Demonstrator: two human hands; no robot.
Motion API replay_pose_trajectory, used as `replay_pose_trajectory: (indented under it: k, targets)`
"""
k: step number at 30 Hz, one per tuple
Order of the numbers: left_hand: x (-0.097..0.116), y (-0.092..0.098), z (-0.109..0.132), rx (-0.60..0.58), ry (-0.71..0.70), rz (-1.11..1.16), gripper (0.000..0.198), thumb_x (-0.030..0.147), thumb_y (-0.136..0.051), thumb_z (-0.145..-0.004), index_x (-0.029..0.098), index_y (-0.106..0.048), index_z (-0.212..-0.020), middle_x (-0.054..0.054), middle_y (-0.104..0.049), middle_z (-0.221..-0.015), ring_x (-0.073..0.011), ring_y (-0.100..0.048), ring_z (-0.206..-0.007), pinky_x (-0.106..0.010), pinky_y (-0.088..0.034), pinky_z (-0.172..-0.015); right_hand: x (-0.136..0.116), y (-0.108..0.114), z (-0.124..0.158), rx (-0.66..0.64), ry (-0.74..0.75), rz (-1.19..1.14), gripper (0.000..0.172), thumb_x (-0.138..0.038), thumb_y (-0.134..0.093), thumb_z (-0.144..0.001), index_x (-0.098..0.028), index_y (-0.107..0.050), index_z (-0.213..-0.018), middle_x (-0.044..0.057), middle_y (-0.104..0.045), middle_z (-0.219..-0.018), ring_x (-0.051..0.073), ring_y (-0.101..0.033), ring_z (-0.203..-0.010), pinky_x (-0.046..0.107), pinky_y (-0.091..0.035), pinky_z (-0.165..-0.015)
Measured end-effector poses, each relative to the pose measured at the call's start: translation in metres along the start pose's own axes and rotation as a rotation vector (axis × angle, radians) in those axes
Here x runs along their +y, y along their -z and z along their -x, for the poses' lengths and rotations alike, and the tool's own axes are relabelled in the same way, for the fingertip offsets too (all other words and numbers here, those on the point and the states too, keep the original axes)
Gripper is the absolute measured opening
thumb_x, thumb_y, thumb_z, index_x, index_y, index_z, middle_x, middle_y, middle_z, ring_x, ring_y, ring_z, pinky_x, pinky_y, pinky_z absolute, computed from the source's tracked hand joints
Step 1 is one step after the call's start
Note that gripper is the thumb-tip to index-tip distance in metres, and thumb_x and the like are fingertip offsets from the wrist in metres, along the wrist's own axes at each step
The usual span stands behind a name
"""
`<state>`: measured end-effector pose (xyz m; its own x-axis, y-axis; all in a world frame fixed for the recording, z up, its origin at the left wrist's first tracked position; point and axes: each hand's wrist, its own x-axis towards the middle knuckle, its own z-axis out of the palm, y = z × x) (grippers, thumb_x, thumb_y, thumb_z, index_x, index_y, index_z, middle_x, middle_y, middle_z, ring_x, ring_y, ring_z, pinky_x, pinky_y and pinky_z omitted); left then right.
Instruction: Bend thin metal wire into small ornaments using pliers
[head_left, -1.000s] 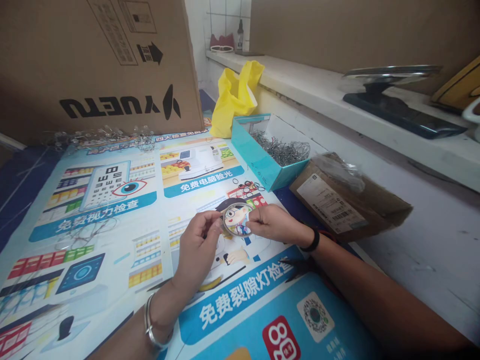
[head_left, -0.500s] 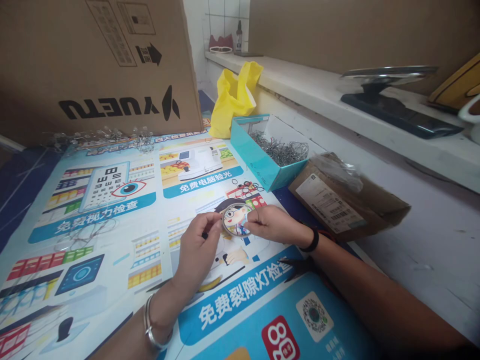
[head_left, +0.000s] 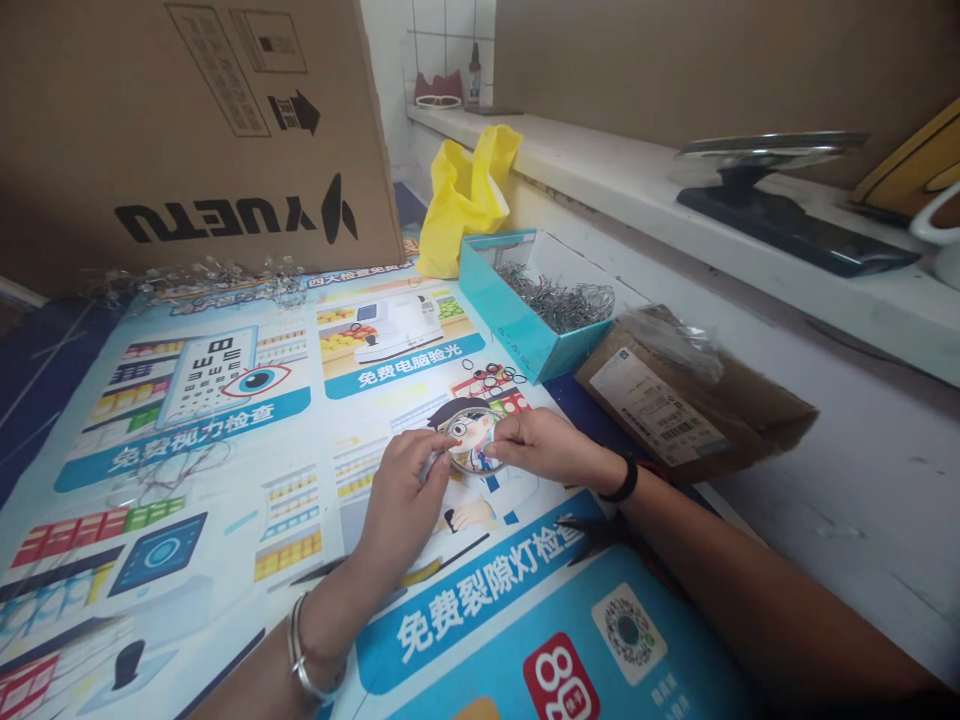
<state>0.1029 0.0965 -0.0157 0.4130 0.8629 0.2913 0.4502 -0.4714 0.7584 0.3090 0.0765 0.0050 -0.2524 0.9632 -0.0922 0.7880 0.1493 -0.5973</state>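
A thin, round loop of wire point(head_left: 478, 473) is held between both hands above a printed sheet point(head_left: 225, 540). My left hand point(head_left: 409, 485) pinches its left side between thumb and fingertips. On its right side, my right hand point(head_left: 536, 440) grips the loop with curled fingers. Through the loop, a cartoon figure printed on the sheet can be seen. Several small black rings point(head_left: 495, 375) lie just beyond the loop. The exact contact points at the fingertips are too small to make out.
A teal box point(head_left: 517, 310) filled with tangled wire stands beyond my right hand, beside a brown cardboard package point(head_left: 675, 410). Behind are a yellow bag point(head_left: 450, 215) and a large carton point(head_left: 225, 130). Wire loops point(head_left: 176, 470) lie left. Dark pointed blades point(head_left: 589, 535) lie under my right forearm.
My left fingers have shifted slightly along the loop's left side, with the fingertips now flatter over its edge. My right hand keeps its grip almost unmoved.
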Motion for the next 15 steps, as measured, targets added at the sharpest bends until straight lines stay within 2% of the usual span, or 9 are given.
replay_pose_trajectory:
  k: [6,15]
  targets:
    - [-0.002,-0.001,-0.001,0.027,0.010,-0.073,0.017,0.013,-0.052,-0.080,0.021,-0.063,-0.090,-0.003,-0.063,-0.094,-0.0191,-0.055,-0.093,-0.036,-0.043,-0.083,-0.011,0.000,0.001,0.112,0.002,0.198,0.032,-0.035,-0.047,-0.085,-0.017,-0.045,-0.059,-0.003,-0.050,-0.056,0.008,-0.038,-0.053,0.024,-0.018,-0.052]
    - [0.000,-0.001,-0.001,-0.025,0.054,-0.154,0.020,0.012,-0.053,-0.078,0.022,-0.062,-0.092,-0.002,-0.065,-0.096,-0.0213,-0.055,-0.096,-0.038,-0.041,-0.083,-0.020,0.000,0.001,0.070,-0.026,0.356,0.031,-0.037,-0.045,-0.087,-0.018,-0.052,-0.063,0.001,-0.062,-0.067,0.011,-0.048,-0.062,0.024,-0.020,-0.055]
